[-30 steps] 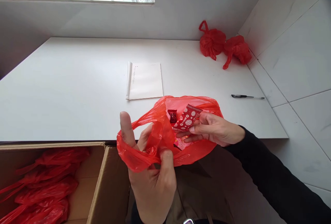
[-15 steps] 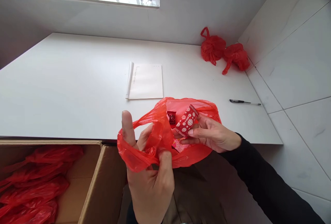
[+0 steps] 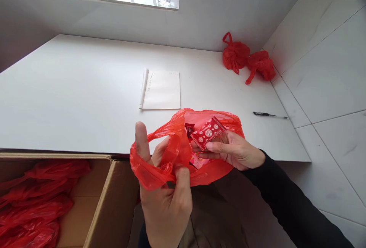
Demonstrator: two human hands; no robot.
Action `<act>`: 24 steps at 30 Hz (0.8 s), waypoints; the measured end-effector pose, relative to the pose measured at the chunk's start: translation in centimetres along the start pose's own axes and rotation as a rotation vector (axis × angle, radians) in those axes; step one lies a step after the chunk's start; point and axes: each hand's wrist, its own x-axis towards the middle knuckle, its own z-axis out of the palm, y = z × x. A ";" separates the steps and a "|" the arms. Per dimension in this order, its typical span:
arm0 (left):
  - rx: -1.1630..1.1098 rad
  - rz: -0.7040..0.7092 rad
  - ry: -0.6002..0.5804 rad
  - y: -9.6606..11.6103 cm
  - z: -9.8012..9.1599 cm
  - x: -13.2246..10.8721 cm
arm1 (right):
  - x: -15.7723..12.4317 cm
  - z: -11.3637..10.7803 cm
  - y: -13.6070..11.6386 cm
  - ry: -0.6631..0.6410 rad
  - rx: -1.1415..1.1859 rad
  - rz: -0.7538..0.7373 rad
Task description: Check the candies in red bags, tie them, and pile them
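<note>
My left hand (image 3: 164,198) is closed on the gathered rim of a red plastic bag (image 3: 174,156), holding its mouth open just in front of the white table's near edge. Over the bag's opening, my right hand (image 3: 231,150) pinches a small red packet with white round patterns (image 3: 208,133). A smaller dark red wrapped candy (image 3: 189,129) lies inside the bag, beside the packet. More pink and red items show deeper in the bag, too unclear to name.
On the white table (image 3: 71,95) lie a white notepad (image 3: 161,89), a black pen (image 3: 268,115) and two tied red bags (image 3: 247,59) in the far right corner. A cardboard box (image 3: 97,202) holding several red bags stands at lower left. A tiled wall rises on the right.
My right hand has turned the patterned packet flatter, its face more toward me, over the bag's mouth. The left hand keeps the same grip. The view has shifted slightly.
</note>
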 end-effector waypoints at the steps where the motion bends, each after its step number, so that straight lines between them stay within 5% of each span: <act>1: -0.002 -0.004 -0.001 0.0 0.0 0.0 | 0.0 0.0 0.0 0.000 0.005 0.000; 19: 0.040 -0.014 -0.008 -0.3 -0.2 -0.1 | 0.8 0.4 1.1 0.108 0.024 -0.176; 24: 0.051 -0.004 -0.007 -0.4 -0.1 -0.1 | 1.1 0.0 1.1 0.125 0.135 -0.126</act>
